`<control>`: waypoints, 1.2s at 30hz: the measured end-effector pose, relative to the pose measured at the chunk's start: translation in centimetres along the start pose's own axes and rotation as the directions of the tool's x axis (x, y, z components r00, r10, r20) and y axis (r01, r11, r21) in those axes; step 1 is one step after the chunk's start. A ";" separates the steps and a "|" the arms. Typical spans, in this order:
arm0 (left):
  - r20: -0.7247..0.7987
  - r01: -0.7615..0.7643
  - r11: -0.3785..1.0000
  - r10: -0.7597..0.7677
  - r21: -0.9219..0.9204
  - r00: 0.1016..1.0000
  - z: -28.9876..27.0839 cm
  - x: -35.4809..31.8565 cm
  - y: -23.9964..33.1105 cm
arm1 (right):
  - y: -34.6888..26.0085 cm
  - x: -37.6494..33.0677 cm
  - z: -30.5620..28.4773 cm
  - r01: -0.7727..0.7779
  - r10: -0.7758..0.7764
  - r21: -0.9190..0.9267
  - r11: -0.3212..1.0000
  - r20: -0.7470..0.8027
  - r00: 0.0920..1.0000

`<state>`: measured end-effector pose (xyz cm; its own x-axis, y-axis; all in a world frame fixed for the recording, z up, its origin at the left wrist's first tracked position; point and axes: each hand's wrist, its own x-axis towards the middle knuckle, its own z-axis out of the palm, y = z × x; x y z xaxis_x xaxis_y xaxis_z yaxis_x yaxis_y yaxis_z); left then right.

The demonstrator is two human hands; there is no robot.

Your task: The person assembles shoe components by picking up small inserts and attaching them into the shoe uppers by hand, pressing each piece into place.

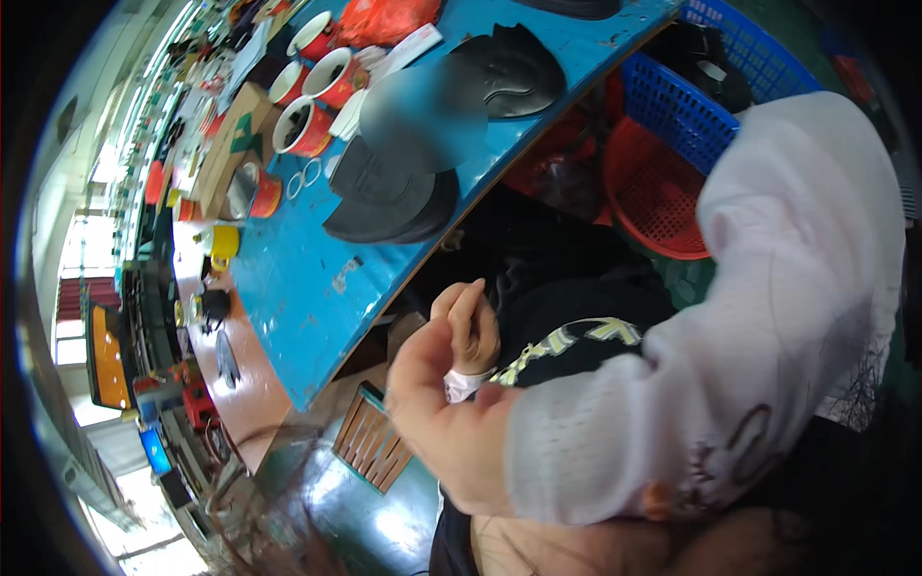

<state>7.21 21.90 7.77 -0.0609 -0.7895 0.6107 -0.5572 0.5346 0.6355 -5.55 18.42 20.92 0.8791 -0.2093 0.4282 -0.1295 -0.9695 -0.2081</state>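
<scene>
My right hand (456,413) comes in from the right in a white sleeve, held in front of my body with its fingers curled. My left hand (468,322) is just beyond it, with a light cuff at the wrist and its fingers bent and pressed together. The two hands are close together and the right one partly covers the left. Whatever is between their fingers, if anything, is hidden. Beyond them on the blue table (317,259) lie black moulded pads (394,206), and another black pad (523,72) is farther along. Neither hand touches these pads.
Several red-and-white tubs (305,130) stand at the table's far side, near a red plastic bag (384,21) and a cardboard box (230,144). A yellow mug (222,245) is near the corner. Red (653,192) and blue baskets (677,115) stand beside the table. A slatted wooden piece (370,442) is below.
</scene>
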 end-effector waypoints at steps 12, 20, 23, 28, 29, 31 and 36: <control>0.174 -0.264 0.965 0.259 0.005 0.950 -1.5 -0.1 0.6 | -2.2 -0.1 -0.3 0.193 -0.198 0.073 0.978 0.079 0.977; 0.041 -0.300 0.951 0.303 -0.069 0.952 0.3 0.4 -2.3 | -1.2 -3.2 -3.4 0.055 -0.057 0.042 0.998 0.046 0.997; 0.053 -0.179 0.974 0.188 -0.136 0.981 1.1 1.5 -2.8 | -0.1 -4.7 -5.4 -0.052 0.052 -0.034 0.998 -0.004 0.999; 0.136 -0.228 0.922 0.281 -0.314 0.950 2.0 6.2 -4.1 | 0.7 -7.3 -10.7 -0.173 0.169 -0.187 0.967 -0.038 0.985; 0.152 -0.223 0.912 0.289 -0.344 0.945 2.2 7.1 -4.2 | 0.8 -7.9 -11.6 -0.191 0.187 -0.211 0.959 -0.040 0.982; 0.196 -0.197 0.897 0.293 -0.396 0.936 2.1 8.9 -4.6 | 1.1 -8.4 -13.1 -0.228 0.224 -0.244 0.943 -0.046 0.974; 0.325 -0.081 0.891 0.246 -0.447 0.913 2.0 13.5 -4.7 | 3.3 -9.9 -15.3 -0.277 0.272 -0.255 0.926 -0.056 0.961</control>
<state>7.33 8.16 12.05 -0.4618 -0.6871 0.5610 -0.1209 0.6753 0.7276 -21.70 15.40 29.43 0.7835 -0.4718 0.4045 -0.4805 -0.8727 -0.0871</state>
